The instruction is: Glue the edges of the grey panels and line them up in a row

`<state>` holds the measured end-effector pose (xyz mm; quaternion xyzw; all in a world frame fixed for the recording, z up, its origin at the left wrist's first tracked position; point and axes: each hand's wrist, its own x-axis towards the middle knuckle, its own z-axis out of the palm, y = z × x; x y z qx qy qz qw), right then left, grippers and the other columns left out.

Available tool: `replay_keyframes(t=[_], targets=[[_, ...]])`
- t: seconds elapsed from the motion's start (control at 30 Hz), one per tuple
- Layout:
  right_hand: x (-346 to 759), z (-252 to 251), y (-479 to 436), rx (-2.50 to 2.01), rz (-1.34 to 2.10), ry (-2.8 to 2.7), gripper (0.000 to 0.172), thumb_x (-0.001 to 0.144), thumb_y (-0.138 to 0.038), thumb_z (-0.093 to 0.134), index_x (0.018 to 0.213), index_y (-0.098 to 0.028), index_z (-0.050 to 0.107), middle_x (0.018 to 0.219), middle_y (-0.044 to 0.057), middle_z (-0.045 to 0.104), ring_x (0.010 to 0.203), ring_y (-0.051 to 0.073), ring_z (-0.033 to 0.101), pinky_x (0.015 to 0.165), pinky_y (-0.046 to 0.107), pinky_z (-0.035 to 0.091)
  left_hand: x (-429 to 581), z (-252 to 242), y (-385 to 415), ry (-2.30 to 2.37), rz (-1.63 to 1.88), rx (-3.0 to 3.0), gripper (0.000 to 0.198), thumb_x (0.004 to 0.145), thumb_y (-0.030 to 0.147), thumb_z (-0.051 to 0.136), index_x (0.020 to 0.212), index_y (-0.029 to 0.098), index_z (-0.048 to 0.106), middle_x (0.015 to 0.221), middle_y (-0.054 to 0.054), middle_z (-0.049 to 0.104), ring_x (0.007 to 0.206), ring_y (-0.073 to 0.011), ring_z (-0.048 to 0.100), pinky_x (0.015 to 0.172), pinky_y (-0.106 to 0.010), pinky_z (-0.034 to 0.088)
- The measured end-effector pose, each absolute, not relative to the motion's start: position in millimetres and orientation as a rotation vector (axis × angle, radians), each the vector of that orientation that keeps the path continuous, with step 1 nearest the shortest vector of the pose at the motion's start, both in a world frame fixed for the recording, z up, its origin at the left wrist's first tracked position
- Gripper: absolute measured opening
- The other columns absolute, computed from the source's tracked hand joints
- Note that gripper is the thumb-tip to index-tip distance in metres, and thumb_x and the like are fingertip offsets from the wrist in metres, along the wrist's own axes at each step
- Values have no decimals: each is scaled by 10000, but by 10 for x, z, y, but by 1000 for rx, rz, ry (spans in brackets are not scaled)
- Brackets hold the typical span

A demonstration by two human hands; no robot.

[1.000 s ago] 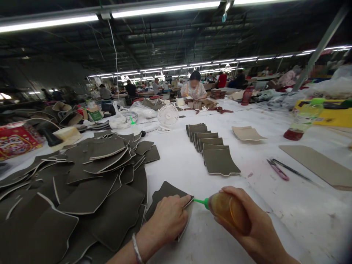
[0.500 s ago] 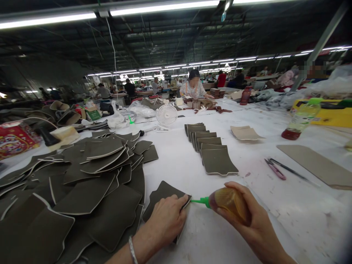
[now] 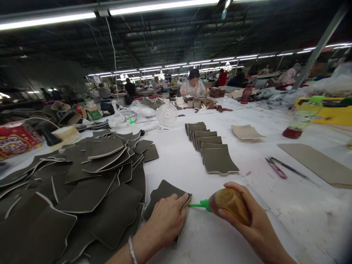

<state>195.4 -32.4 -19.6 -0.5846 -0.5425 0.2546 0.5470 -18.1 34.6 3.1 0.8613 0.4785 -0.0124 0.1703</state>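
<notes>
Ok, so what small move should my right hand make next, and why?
I'd probably draw the green nozzle along the edge of the dark piece: your right hand holds the bottle tipped sideways, nozzle tip at that edge, while your left hand lies on the piece.

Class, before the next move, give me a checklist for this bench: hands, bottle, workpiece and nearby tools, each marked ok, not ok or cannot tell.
1. Left hand resting on the dark piece: ok.
2. Right hand around the bottle: ok.
3. Green nozzle pointing towards the piece's edge: ok.
4. Liquid coming out of the tip: cannot tell, too small.
5. Scissors clear of both hands: ok.
6. White table free of marks: not ok, stains show.
</notes>
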Motion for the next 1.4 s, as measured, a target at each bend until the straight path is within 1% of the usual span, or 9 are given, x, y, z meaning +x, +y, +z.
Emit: replay_keyframes(t=[0.13, 0.27, 0.43, 0.57, 0.67, 0.8, 0.9, 1.27, 1.4], targets=[[1924, -203, -361, -1354, 721, -1223, 482, 754, -451, 705, 1152, -241, 533, 1048, 13, 613, 891, 219, 595, 752, 257, 467, -198, 41, 342, 1354, -60, 2438, 510, 913, 240, 312, 1402, 292, 449, 1016, -55, 629, 916, -252, 637, 815, -368, 478], [1930, -202, -375, -1380, 662, -1238, 479, 758, -456, 712, 1144, -236, 533, 930, 3, 607, 761, 200, 584, 732, 274, 459, -205, 38, 329, 1356, -59, 2459, 493, 931, 246, 300, 1399, 301, 444, 987, -48, 624, 881, -243, 639, 780, -350, 477], [1901, -232, -443, -1333, 793, -1227, 498, 729, -442, 736, 1140, -231, 552, 1123, 31, 600, 989, 231, 582, 823, 238, 466, -211, 26, 319, 1338, -48, 2476, 498, 937, 241, 290, 1416, 274, 423, 981, -53, 620, 878, -246, 639, 770, -349, 476], [1880, -259, -485, -1359, 760, -1204, 492, 747, -434, 725, 1160, -237, 542, 1112, 20, 601, 959, 215, 581, 801, 225, 467, -217, 9, 324, 1357, -37, 2486, 497, 949, 252, 283, 1430, 281, 404, 996, -54, 618, 869, -244, 643, 774, -352, 477], [1866, -283, -519, -1332, 806, -1217, 500, 729, -434, 739, 1148, -238, 551, 1129, 22, 603, 1021, 230, 571, 819, 221, 469, -215, 4, 321, 1359, -37, 2487, 503, 946, 247, 290, 1438, 290, 389, 1008, -53, 614, 877, -254, 644, 772, -363, 483], [1869, -315, -554, -1335, 859, -1215, 528, 738, -452, 733, 1171, -230, 529, 1114, 31, 597, 983, 228, 585, 785, 222, 479, -213, 14, 308, 1352, -49, 2480, 502, 953, 249, 288, 1446, 275, 378, 1022, -61, 604, 878, -256, 644, 788, -370, 485], [1889, -341, -559, -1363, 828, -1208, 530, 745, -452, 732, 1177, -227, 523, 1111, 25, 586, 968, 211, 577, 830, 212, 458, -220, 16, 309, 1334, -51, 2481, 499, 961, 254, 279, 1453, 270, 364, 1037, -64, 598, 890, -254, 640, 801, -371, 485], [1900, -363, -559, -1304, 819, -1263, 500, 743, -435, 735, 1164, -256, 535, 1168, -3, 565, 1090, 194, 532, 886, 167, 419, -222, -10, 307, 1332, -59, 2452, 495, 966, 268, 281, 1455, 259, 358, 1053, -72, 588, 898, -249, 630, 821, -365, 475], [1938, -363, -522, -1257, 859, -1317, 484, 750, -418, 732, 1167, -269, 536, 1155, -14, 553, 1057, 173, 542, 898, 157, 416, -217, 10, 315, 1331, -74, 2446, 506, 962, 262, 269, 1461, 243, 351, 1067, -83, 584, 904, -271, 630, 821, -395, 476]])
